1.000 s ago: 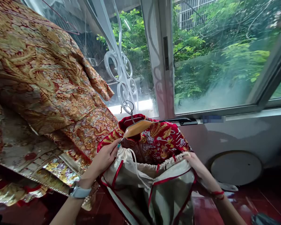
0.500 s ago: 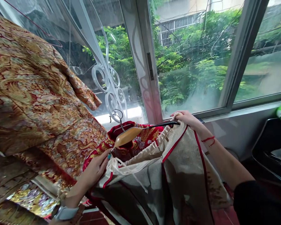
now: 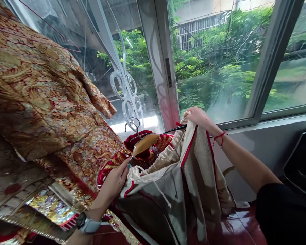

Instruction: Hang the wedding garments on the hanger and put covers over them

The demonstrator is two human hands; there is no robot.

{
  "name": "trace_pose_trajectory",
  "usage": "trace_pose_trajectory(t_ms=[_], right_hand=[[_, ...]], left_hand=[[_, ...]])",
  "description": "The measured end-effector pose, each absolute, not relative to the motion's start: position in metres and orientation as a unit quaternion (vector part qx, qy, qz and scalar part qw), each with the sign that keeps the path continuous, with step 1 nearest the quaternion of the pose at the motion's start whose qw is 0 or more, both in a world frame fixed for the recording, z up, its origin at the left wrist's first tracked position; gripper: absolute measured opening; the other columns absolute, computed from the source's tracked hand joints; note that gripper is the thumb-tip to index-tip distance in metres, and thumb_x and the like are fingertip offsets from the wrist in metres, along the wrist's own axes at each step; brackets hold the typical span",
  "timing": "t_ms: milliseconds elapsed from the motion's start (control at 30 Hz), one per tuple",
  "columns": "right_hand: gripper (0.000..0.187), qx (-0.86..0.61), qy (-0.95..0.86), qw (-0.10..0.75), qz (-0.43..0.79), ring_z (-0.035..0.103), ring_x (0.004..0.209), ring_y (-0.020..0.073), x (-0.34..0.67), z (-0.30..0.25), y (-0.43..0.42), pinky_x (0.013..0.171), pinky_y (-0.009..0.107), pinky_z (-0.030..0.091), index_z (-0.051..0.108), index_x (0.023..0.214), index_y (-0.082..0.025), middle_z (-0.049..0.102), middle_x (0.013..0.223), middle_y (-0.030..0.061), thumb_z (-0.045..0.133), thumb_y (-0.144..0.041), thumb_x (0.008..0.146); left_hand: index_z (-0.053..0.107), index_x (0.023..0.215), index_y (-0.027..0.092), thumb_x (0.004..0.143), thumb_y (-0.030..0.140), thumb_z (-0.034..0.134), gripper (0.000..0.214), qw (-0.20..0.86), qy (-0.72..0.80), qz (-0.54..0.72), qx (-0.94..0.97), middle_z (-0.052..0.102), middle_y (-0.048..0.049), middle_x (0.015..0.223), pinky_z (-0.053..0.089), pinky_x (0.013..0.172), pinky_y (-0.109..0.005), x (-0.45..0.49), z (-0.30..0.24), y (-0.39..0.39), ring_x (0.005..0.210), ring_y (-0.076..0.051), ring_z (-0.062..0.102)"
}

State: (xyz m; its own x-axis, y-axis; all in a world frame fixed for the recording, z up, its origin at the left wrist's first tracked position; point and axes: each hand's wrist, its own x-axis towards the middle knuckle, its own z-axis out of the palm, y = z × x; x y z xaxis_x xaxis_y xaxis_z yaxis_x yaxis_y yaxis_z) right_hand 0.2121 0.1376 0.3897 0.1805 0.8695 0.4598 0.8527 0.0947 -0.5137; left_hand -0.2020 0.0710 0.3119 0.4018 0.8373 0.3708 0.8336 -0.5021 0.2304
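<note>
A red embroidered garment (image 3: 122,154) hangs on a wooden hanger (image 3: 145,143) by the window. A cream drawstring bag with red trim (image 3: 173,183) covers its lower part. My left hand (image 3: 115,182), with a watch on the wrist, is closed on the bag's gathered rim at the left, just under the hanger. My right hand (image 3: 197,116) is closed on the bag's rim at the right and holds it up above the hanger's black arm, close to the window frame. A white drawstring cord dangles from the rim.
A large gold and red brocade garment (image 3: 38,102) hangs at the left. White scrolled metalwork (image 3: 127,95) stands behind the hanger. The window sill (image 3: 283,120) runs to the right, a dark seat (image 3: 301,160) is at the far right, and the floor is glossy red tile (image 3: 234,228).
My right hand has lifted the bag's right rim from beside the garment's shoulder up over the hanger end. The bag now covers more of the red garment. My left hand stays at the left rim.
</note>
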Motion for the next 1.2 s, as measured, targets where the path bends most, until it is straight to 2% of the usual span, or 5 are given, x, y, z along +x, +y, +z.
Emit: trace_pose_trajectory(t_ms=[300, 600, 800, 1000, 1200], right_hand=[[0.02, -0.562, -0.719, 0.407, 0.047, 0.05, 0.06, 0.0157, 0.173, 0.406, 0.13, 0.056, 0.027, 0.03, 0.067, 0.061, -0.017, 0.06, 0.056, 0.003, 0.052, -0.017, 0.074], [0.026, -0.513, -0.678, 0.524, 0.054, 0.055, 0.065, 0.0165, 0.131, 0.418, 0.067, 0.06, 0.029, 0.036, 0.07, 0.09, -0.014, 0.065, 0.074, 0.0066, 0.045, -0.022, 0.087], [0.029, -0.523, -0.749, 0.404, 0.035, 0.054, 0.057, 0.0187, 0.06, 0.362, 0.033, 0.06, 0.032, 0.035, 0.066, 0.103, -0.017, 0.062, 0.066, 0.0067, 0.041, -0.014, 0.089], [0.05, -0.596, -0.744, 0.294, 0.069, 0.066, 0.09, 0.0271, 0.053, 0.288, 0.019, 0.069, 0.032, 0.042, 0.052, 0.13, -0.019, 0.07, 0.101, 0.0123, 0.038, -0.006, 0.084], [0.055, -0.457, -0.812, 0.295, 0.211, 0.066, 0.09, 0.024, 0.117, 0.308, 0.036, 0.079, 0.034, 0.049, 0.041, 0.146, -0.023, 0.07, 0.102, 0.0072, 0.047, -0.037, 0.094]], left_hand=[[0.053, 0.138, 0.019, 0.098, 0.032, 0.027, 0.049, -0.057, 0.579, 0.152, 0.799, 0.074, -0.0127, 0.112, 0.054, 0.078, -0.033, -0.198, 0.317, 0.053, 0.095, -0.025, 0.072], [0.049, 0.141, 0.021, 0.099, 0.027, 0.029, 0.046, -0.055, 0.584, 0.156, 0.795, 0.075, -0.0119, 0.108, 0.053, 0.072, -0.03, -0.178, 0.312, 0.037, 0.09, -0.024, 0.073], [0.049, 0.138, 0.02, 0.099, 0.026, 0.027, 0.045, -0.089, 0.58, 0.149, 0.796, 0.074, -0.012, 0.11, 0.054, 0.073, -0.031, -0.182, 0.312, 0.038, 0.091, -0.024, 0.073], [0.052, 0.136, 0.017, 0.099, 0.028, 0.027, 0.046, -0.102, 0.599, 0.124, 0.785, 0.071, -0.0143, 0.119, 0.055, 0.076, -0.035, -0.19, 0.311, 0.05, 0.095, -0.027, 0.072], [0.055, 0.133, 0.018, 0.098, 0.031, 0.027, 0.047, -0.106, 0.585, 0.156, 0.789, 0.071, -0.0139, 0.12, 0.056, 0.077, -0.036, -0.194, 0.306, 0.059, 0.098, -0.028, 0.072]])
